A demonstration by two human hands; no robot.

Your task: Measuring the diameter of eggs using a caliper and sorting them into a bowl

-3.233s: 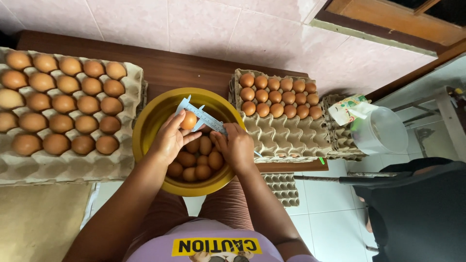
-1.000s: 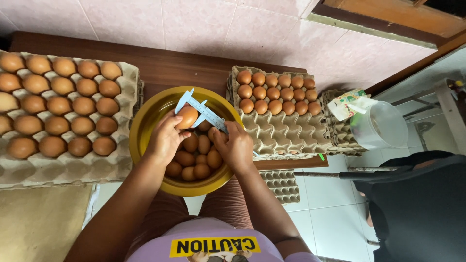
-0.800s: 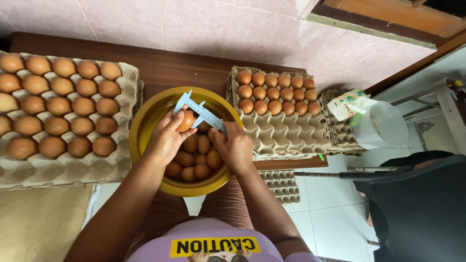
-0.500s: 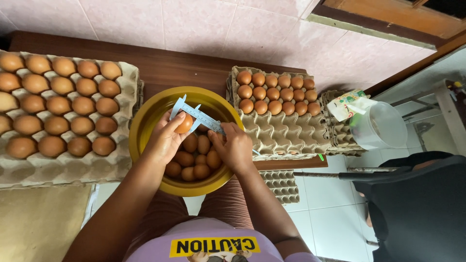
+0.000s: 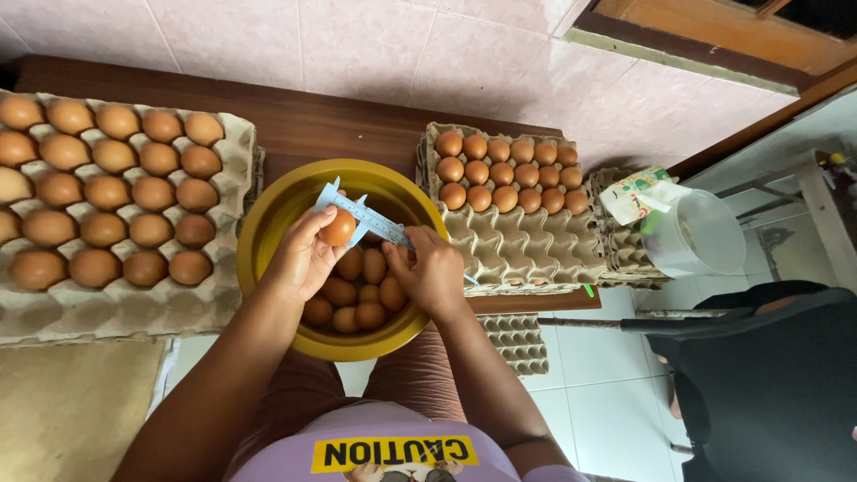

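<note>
While our left hand (image 5: 303, 259) pinches a single brown egg (image 5: 338, 227) between thumb and fingertips, our right hand (image 5: 435, 272) is curled tight around the beam of a pale blue plastic vernier caliper (image 5: 364, 214). Half a second ago the caliper's head sat a little higher, off toward eleven o'clock; now its jaws have come down to bracket the egg, so in our judgement a measurement is being taken. Egg and caliper hang over the round yellow plastic bowl (image 5: 268, 228), which holds loose brown eggs (image 5: 361, 290) at six o'clock of the hands. At nine o'clock lies a grey pulp tray full of eggs (image 5: 107, 187); at three o'clock a partly filled pulp tray (image 5: 527, 241), and beyond it a clear plastic tub (image 5: 696, 234).
</note>
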